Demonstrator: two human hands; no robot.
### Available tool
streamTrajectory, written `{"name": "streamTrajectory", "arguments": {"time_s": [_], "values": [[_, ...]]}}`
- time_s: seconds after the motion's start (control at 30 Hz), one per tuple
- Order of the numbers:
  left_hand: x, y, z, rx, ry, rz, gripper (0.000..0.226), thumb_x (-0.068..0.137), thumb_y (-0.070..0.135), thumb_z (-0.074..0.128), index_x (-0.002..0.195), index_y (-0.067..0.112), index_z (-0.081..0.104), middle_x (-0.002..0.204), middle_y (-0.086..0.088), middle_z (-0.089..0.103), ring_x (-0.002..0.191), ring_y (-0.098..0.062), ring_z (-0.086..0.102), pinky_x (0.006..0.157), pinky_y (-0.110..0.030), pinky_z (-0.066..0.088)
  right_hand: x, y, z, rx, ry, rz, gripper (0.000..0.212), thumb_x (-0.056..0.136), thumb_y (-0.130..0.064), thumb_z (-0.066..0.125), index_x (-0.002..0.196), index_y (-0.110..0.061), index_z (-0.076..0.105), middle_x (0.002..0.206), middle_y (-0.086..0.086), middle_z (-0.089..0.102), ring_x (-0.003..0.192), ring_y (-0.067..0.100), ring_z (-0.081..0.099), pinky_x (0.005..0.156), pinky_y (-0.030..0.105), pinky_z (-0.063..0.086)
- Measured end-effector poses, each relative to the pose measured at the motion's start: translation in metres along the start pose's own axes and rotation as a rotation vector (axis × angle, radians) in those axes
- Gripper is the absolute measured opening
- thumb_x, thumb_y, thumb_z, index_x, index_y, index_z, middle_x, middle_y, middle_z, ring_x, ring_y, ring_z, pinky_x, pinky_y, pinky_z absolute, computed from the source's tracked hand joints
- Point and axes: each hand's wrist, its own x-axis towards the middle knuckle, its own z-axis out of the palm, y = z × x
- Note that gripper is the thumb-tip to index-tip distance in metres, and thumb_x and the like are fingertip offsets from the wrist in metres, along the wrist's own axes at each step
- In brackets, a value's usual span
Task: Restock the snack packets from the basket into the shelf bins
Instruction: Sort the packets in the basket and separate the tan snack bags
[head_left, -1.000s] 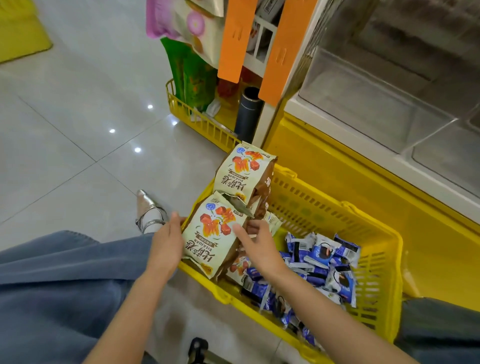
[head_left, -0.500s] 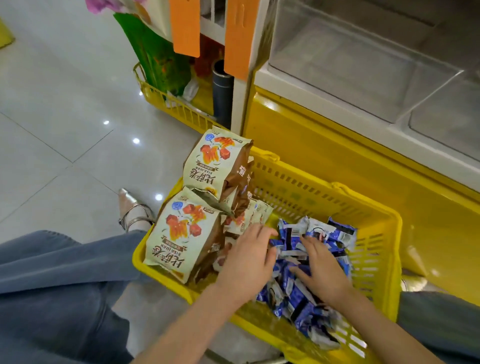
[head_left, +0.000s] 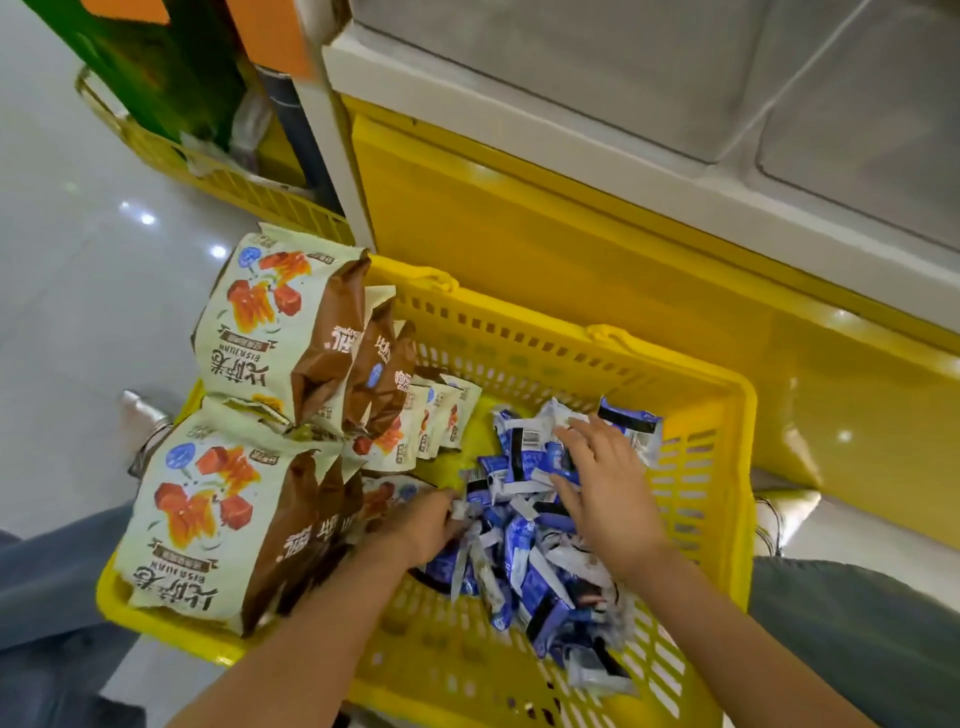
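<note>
Both grips are spreading open: my left hand (head_left: 426, 519) and right hand (head_left: 608, 488) are pressing on the blue snack packets (head_left: 519, 561) heaped in the yellow basket (head_left: 727, 467). They're looking light, crinkly, slippery; I'm judging a two-handed scoop best.

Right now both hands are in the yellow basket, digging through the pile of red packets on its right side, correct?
Not quite: the head view shows the packets are blue and white, not red. Both the left hand and right hand are in the yellow basket, on its right-side pile.

Large bags (head_left: 249, 415) lie left of small packets (head_left: 524, 551) in the basket (head_left: 727, 467).
</note>
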Motion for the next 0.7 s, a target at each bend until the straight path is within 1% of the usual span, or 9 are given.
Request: {"name": "streamTrajectory", "arguments": {"time_s": [0.07, 0.1, 0.2, 0.27, 0.33, 0.47, 0.57, 0.63, 0.7], "values": [[0.001, 0.005, -0.002, -0.159, 0.114, -0.017, 0.036, 0.095, 0.027, 0.050, 0.125, 0.009, 0.049, 0.107, -0.011, 0.062, 0.099, -0.027, 0.060, 0.072, -0.027, 0.044, 0.013, 0.005, 0.003, -0.050, -0.079, 0.050, 0.064, 0.096, -0.049, 0.038, 0.149, -0.021, 0.016, 0.155, 0.003, 0.018, 0.144, 0.021, 0.009, 0.117, 0.037, 0.005], [0.001, 0.008, -0.005, -0.271, 0.186, -0.026, 0.035, 0.095, 0.027, 0.050, 0.125, 0.008, 0.049, 0.103, -0.010, 0.063, 0.096, -0.027, 0.060, 0.070, -0.026, 0.044, 0.018, 0.007, 0.004, -0.076, -0.106, 0.068, 0.068, 0.094, -0.053, 0.037, 0.149, -0.021, 0.012, 0.155, 0.003, 0.015, 0.144, 0.021, 0.008, 0.117, 0.038, 0.005], [0.006, 0.017, -0.009, -0.505, 0.388, 0.013, 0.043, 0.096, 0.026, 0.048, 0.135, 0.011, 0.040, 0.124, -0.005, 0.057, 0.112, -0.023, 0.055, 0.091, -0.027, 0.043, 0.028, 0.008, 0.006, -0.174, -0.173, 0.050, 0.071, 0.092, -0.057, 0.039, 0.148, -0.018, 0.017, 0.151, 0.004, 0.025, 0.139, 0.023, 0.021, 0.113, 0.038, 0.018], [0.013, 0.024, -0.008, -0.557, 0.448, 0.033, 0.042, 0.097, 0.023, 0.045, 0.135, 0.009, 0.036, 0.129, -0.006, 0.053, 0.119, -0.023, 0.050, 0.092, -0.024, 0.036, 0.030, 0.007, 0.007, -0.193, -0.220, 0.062, 0.069, 0.092, -0.055, 0.042, 0.145, -0.016, 0.022, 0.143, 0.005, 0.034, 0.132, 0.026, 0.030, 0.108, 0.037, 0.027], [0.025, 0.033, -0.007, -0.594, 0.472, 0.010, 0.039, 0.098, 0.019, 0.043, 0.133, 0.005, 0.035, 0.132, -0.011, 0.049, 0.123, -0.026, 0.047, 0.093, -0.025, 0.035, 0.031, 0.007, 0.006, -0.180, -0.213, 0.102, 0.066, 0.091, -0.053, 0.046, 0.142, -0.015, 0.027, 0.136, 0.007, 0.038, 0.125, 0.027, 0.035, 0.103, 0.036, 0.033], [0.045, 0.053, -0.011, -0.654, 0.509, 0.014, 0.042, 0.097, 0.012, 0.043, 0.137, 0.003, 0.033, 0.139, -0.014, 0.041, 0.128, -0.025, 0.039, 0.098, -0.025, 0.031, 0.029, 0.011, 0.002, -0.159, -0.194, 0.123, 0.065, 0.092, -0.049, 0.048, 0.142, -0.014, 0.028, 0.138, 0.008, 0.035, 0.126, 0.026, 0.033, 0.105, 0.034, 0.030], [0.050, 0.065, -0.017, -0.621, 0.376, 0.104, 0.054, 0.097, 0.016, 0.044, 0.144, 0.006, 0.020, 0.149, -0.012, 0.025, 0.138, -0.023, 0.023, 0.109, -0.028, 0.022, 0.022, 0.014, 0.002, -0.083, -0.214, 0.072, 0.060, 0.095, -0.040, 0.047, 0.145, -0.015, 0.024, 0.144, 0.005, 0.031, 0.132, 0.022, 0.027, 0.110, 0.031, 0.023], [0.049, 0.066, -0.020, -0.400, 0.330, 0.189, 0.055, 0.097, 0.024, 0.044, 0.144, 0.007, 0.021, 0.148, -0.011, 0.023, 0.139, -0.023, 0.018, 0.114, -0.034, 0.016, 0.017, 0.012, -0.001, -0.036, -0.182, 0.027, 0.055, 0.096, -0.034, 0.047, 0.144, -0.014, 0.027, 0.146, 0.003, 0.031, 0.134, 0.020, 0.027, 0.110, 0.027, 0.020], [0.040, 0.061, -0.024, -0.206, 0.405, 0.260, 0.052, 0.097, 0.029, 0.042, 0.142, 0.009, 0.027, 0.143, -0.009, 0.030, 0.136, -0.023, 0.023, 0.113, -0.037, 0.021, 0.010, 0.007, -0.005, 0.013, -0.099, -0.016, 0.047, 0.092, -0.024, 0.058, 0.134, -0.008, 0.045, 0.134, 0.008, 0.046, 0.124, 0.025, 0.044, 0.105, 0.029, 0.034]]}}
